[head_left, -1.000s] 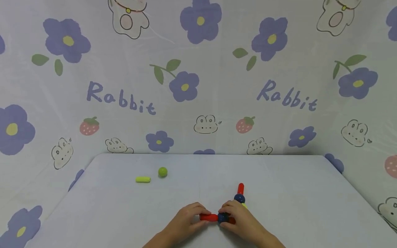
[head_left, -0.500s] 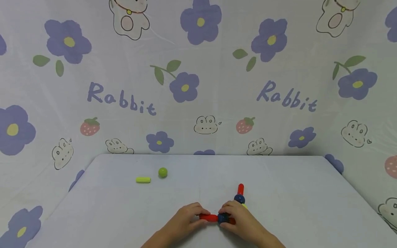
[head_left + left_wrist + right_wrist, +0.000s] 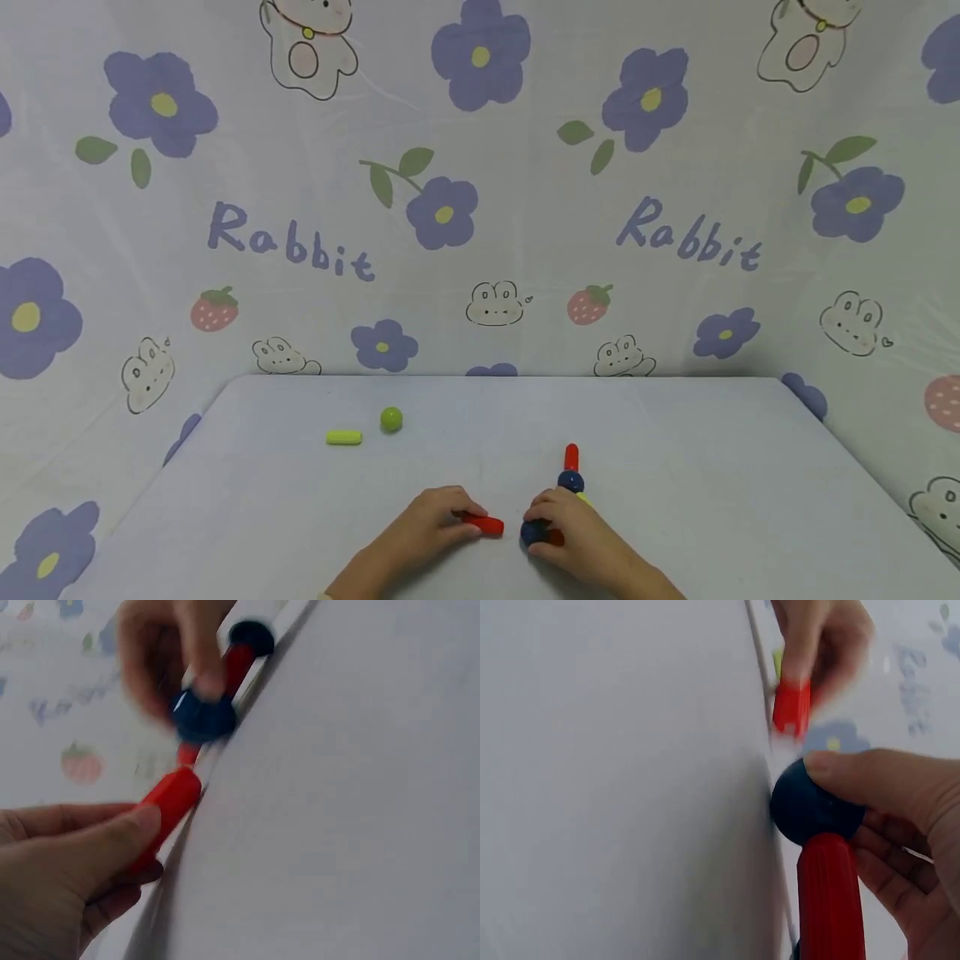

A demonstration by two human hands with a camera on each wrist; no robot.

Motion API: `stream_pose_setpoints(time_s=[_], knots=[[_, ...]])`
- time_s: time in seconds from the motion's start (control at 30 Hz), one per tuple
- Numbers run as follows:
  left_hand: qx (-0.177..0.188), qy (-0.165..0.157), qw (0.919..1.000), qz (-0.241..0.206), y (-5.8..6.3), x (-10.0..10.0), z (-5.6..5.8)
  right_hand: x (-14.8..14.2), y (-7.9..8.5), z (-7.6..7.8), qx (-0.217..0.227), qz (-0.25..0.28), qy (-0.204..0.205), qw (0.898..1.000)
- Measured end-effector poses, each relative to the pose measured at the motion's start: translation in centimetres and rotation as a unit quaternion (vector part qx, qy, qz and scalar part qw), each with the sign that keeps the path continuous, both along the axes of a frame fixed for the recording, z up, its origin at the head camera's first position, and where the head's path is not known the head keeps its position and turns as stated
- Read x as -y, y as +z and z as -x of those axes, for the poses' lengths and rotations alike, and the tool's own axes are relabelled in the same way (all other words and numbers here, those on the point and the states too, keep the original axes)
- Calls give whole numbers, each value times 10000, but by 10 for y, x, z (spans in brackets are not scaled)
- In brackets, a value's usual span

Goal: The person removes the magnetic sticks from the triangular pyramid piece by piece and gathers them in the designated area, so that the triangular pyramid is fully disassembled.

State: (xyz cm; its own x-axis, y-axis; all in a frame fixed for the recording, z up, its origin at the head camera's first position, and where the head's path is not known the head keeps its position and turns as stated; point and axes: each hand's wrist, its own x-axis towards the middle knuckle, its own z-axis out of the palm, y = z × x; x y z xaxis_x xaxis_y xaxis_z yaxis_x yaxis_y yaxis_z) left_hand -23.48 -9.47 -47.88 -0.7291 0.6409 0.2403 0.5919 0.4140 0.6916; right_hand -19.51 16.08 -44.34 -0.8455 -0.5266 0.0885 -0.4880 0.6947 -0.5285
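Observation:
Near the front of the white table, my left hand [image 3: 427, 527] pinches a red rod [image 3: 491, 526] between thumb and fingers, its free end pointing right. A short gap separates that end from a dark blue ball [image 3: 533, 532], which my right hand [image 3: 581, 537] grips with thumb and fingertips. Joined to this ball is another red rod [image 3: 829, 900], seen along its length in the right wrist view and mostly covered by the hand in the head view. Just beyond the right hand lie a second blue ball [image 3: 571, 481], an upward-pointing red rod [image 3: 572, 457] and part of a yellow piece [image 3: 586, 499].
Toward the back left of the table [image 3: 262, 500] lie a yellow-green rod [image 3: 344, 437] and a green ball [image 3: 392, 419], apart from each other. Behind the table hangs a patterned cloth [image 3: 525, 250] with flowers and rabbits.
The left hand's red rod, earlier against the blue ball, has come away and moved left with the hand. The right hand still holds the ball, shifted only slightly.

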Motion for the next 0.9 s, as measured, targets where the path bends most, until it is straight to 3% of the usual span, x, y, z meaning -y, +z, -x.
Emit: stream_pose_setpoints(time_s=[0.13,0.47,0.7,0.8,0.9], knots=[[199,598,9979,-142,-1,19,5,-9,-2,1,-82,30,-122,9999],[307,473,9984,-25,0,20,5,-12,-2,3,-5,76,-172,9998],[-163,678,9967,408,0,24,6,-12,-3,2,-82,72,-166,9998],[-404,861,9924,783,2,29,10,-12,-3,2,-117,110,-176,9997],[-942,975,9833,1214,5,38,16,-12,-3,2,-130,148,-163,9997]])
